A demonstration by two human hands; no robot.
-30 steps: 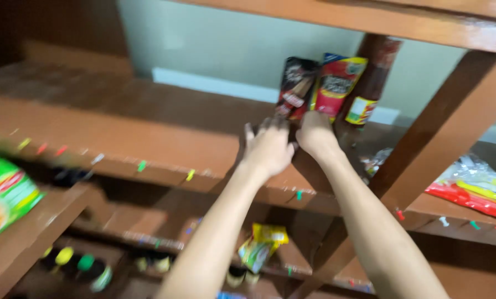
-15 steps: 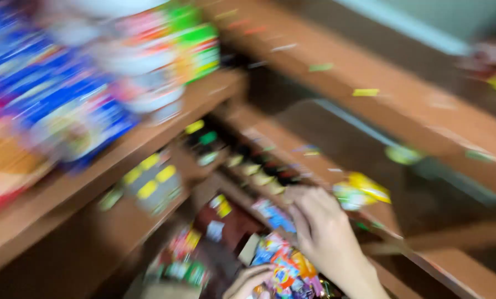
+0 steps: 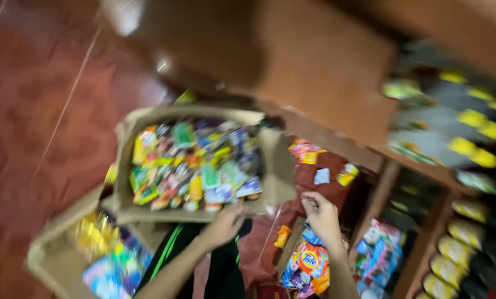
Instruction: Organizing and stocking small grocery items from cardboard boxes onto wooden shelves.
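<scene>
Left hand (image 3: 224, 222): fingers curled on cardboard box (image 3: 127, 213) rim (sachets inside). Right hand (image 3: 320, 213): loosely closed above detergent packets (image 3: 308, 264).

The tan cardboard box (image 3: 127, 210) holds small sachets (image 3: 195, 165) in yellow, green, red and blue. The wooden shelf unit (image 3: 320, 72) is reddish brown, as is the tiled floor (image 3: 32, 105), crossed by pale lines. Yellow-capped dark bottles (image 3: 469, 127) line the shelves.

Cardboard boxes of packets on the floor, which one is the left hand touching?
The upper box, packed with mixed colourful packets; the left hand rests on its near edge. The other open box lies lower left, untouched.
</scene>
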